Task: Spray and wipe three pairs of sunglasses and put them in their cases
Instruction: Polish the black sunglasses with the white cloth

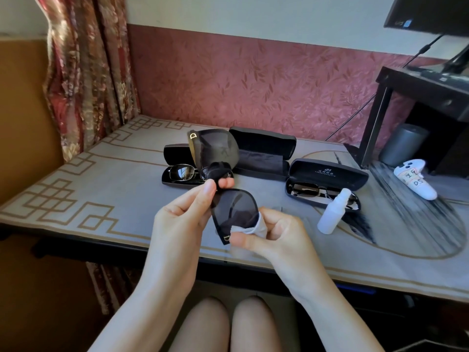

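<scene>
Large black sunglasses [223, 153] with dark lenses are held upright above the table's front edge. My left hand [185, 212] pinches them at the bridge. My right hand [274, 235] presses a grey cloth [253, 228] around the lower lens [236, 207]. Behind them lie three open black cases: the left case [177, 179] holds metal-framed sunglasses [182, 172], the middle case [264, 151] shows only its dark lining, and the right case [327, 179] holds another metal-framed pair [312, 190]. A white spray bottle [333, 212] lies tilted against the right case.
The table [101, 179] has a grey mat with a beige border pattern. At right stand a white game controller [416, 179], a grey cylinder [403, 144] and a dark monitor stand [418, 80]. A floral curtain [83, 67] hangs at back left. My knees sit below the table edge.
</scene>
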Action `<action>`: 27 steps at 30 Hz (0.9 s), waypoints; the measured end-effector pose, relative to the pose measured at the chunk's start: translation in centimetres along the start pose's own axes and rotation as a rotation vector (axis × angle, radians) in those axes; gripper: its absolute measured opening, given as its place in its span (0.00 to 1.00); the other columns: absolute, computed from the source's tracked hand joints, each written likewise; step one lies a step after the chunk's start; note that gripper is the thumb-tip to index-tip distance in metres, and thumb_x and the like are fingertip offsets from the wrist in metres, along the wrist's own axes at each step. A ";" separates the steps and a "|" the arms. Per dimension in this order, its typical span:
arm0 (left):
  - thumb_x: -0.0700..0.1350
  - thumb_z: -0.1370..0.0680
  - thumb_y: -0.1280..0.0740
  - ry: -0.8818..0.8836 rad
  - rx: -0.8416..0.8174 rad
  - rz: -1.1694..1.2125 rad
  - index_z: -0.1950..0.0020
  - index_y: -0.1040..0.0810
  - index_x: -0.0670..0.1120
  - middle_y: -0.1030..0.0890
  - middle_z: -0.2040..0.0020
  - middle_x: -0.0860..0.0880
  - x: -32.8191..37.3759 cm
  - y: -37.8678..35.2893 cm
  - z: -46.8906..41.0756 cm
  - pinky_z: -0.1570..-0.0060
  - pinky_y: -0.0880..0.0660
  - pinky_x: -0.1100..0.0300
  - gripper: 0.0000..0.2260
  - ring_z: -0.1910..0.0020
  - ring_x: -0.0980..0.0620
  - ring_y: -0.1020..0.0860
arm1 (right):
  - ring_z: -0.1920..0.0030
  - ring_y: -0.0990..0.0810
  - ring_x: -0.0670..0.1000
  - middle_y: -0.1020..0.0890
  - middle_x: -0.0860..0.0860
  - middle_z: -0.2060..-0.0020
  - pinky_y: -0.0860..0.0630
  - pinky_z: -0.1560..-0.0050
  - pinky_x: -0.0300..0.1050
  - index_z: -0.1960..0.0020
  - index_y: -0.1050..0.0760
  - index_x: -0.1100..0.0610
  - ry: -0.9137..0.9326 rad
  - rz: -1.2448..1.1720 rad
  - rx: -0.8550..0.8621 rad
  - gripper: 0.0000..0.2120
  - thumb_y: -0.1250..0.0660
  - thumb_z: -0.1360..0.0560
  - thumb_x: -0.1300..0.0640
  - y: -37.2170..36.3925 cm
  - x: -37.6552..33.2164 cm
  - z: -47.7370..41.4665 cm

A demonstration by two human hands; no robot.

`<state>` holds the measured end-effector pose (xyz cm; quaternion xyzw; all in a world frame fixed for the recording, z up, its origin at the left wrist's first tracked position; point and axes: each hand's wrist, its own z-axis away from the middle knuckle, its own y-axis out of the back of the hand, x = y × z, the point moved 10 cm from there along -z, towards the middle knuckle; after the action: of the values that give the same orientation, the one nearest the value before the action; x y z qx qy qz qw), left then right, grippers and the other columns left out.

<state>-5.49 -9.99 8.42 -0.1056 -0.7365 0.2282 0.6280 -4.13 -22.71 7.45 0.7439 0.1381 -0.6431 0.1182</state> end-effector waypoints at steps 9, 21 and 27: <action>0.49 0.28 0.35 -0.052 0.000 -0.084 0.50 0.15 0.44 0.14 0.52 0.47 0.8 0.4 -0.2 0.40 0.23 0.56 0.13 0.46 0.53 0.17 | 0.59 0.20 0.45 0.15 0.47 0.63 0.25 0.54 0.35 0.57 0.16 0.53 0.032 0.075 -0.068 0.04 0.30 0.29 0.58 0.5 -0.6 0.1; 0.49 0.30 0.34 -0.025 -0.084 -0.266 0.55 0.14 0.46 0.13 0.54 0.49 0.6 0.1 0.4 0.41 0.27 0.61 0.12 0.48 0.56 0.17 | 0.59 0.29 0.77 0.27 0.77 0.60 0.36 0.56 0.61 0.57 0.22 0.62 0.182 0.054 0.081 0.31 0.36 0.29 0.31 2.5 -5.5 -2.2; 0.46 0.28 0.33 -0.043 -0.145 -0.321 0.56 0.14 0.45 0.13 0.57 0.50 0.8 -0.3 0.4 0.52 0.26 0.73 0.09 0.51 0.59 0.17 | 0.62 0.19 0.51 0.20 0.53 0.69 0.23 0.53 0.46 0.64 0.24 0.65 0.160 0.085 -0.026 0.21 0.34 0.27 0.46 1.1 -5.6 -3.1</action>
<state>-5.95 -9.97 9.27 -0.0267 -0.7717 0.0736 0.6311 -1.66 -22.98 13.45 0.7966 0.1241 -0.5740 0.1436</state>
